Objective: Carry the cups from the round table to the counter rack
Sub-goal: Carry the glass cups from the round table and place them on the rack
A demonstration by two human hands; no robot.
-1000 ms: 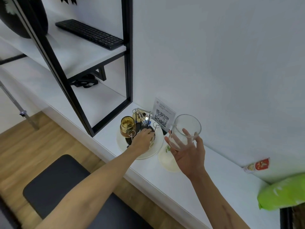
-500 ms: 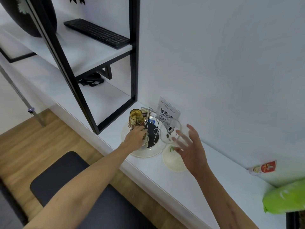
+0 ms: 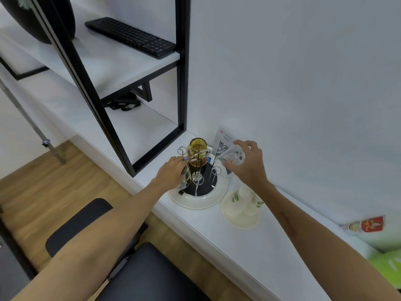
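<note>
A wire cup rack [image 3: 198,178] with ringed prongs stands on a black base inside a white plate [image 3: 195,204] on the white counter [image 3: 249,248]. An amber glass cup [image 3: 196,146] hangs upside down on a back prong. My right hand [image 3: 249,170] grips a clear glass cup [image 3: 233,156], tipped mouth-down over the rack's right side. My left hand [image 3: 171,173] is curled round another clear cup [image 3: 187,175] at the rack's left side; my fingers hide most of it.
A QR-code card [image 3: 223,141] leans on the wall behind the rack. A white lidded dish [image 3: 240,211] sits right of the plate. The black shelf frame [image 3: 182,83] with a keyboard [image 3: 130,36] stands left. A black chair [image 3: 152,270] is below; a red sachet [image 3: 366,225] and green bag [image 3: 388,266] lie far right.
My right hand turned the clear cup from upright to mouth-down and carried it forward over the rack. My left hand shifted slightly left on the rack's near side.
</note>
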